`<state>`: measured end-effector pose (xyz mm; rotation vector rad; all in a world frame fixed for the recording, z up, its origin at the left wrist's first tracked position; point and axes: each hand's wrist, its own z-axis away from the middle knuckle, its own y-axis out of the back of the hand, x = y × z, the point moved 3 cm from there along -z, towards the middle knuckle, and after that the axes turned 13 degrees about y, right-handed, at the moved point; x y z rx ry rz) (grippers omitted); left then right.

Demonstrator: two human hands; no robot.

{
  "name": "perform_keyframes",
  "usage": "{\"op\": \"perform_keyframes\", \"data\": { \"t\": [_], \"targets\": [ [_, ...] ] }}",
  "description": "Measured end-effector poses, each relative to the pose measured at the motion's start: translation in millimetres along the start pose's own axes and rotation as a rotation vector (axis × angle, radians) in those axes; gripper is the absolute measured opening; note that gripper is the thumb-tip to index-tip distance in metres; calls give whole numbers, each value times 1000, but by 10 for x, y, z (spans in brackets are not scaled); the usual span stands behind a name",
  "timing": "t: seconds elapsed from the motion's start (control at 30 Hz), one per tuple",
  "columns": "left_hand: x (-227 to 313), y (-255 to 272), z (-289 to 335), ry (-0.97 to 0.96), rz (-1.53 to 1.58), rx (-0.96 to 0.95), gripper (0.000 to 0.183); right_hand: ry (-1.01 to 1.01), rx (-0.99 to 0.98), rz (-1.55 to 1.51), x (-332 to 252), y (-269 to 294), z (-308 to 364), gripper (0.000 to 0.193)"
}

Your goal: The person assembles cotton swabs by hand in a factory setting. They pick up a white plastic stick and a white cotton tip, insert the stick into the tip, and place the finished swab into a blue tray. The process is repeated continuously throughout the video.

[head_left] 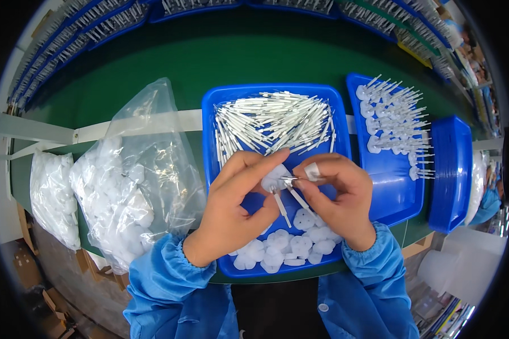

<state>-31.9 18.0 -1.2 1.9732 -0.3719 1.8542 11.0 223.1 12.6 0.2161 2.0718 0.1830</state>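
Over the blue tray [208,121] my two hands meet. My left hand [234,198] is closed on a translucent white plastic disc [274,176], pinched between thumb and fingers. One white rod with a metal tip [282,210] hangs down from the disc. My right hand [345,195] pinches the metal end of a second white rod [298,198] at the disc's edge. Whether that rod is seated in the disc, I cannot tell. A white wrap [312,171] covers part of a right finger. Loose white rods [274,121] fill the tray's far part; loose discs [300,246] lie nearest me.
Right of the tray, another blue tray [387,195] holds rows of discs with rods attached. Beside it stand stacked blue trays [451,175]. Clear bags of discs [119,192] [54,198] lie left on the green table [209,51]. Several filled trays [113,31] line the back.
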Motion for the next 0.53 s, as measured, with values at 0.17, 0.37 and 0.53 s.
{"op": "perform_keyframes", "data": {
  "t": [0.17, 0.37, 0.53],
  "targets": [
    [2, 18, -6, 80, 101, 77, 65, 76, -74, 295, -109, -18, -10, 28],
    [-48, 35, 4, 63, 107, 103, 57, 1, -63, 261, -129, -19, -2, 22],
    [-45, 46, -18, 28, 76, 144, 56, -131, -93, 218, -129, 4, 12, 18]
  ]
}}
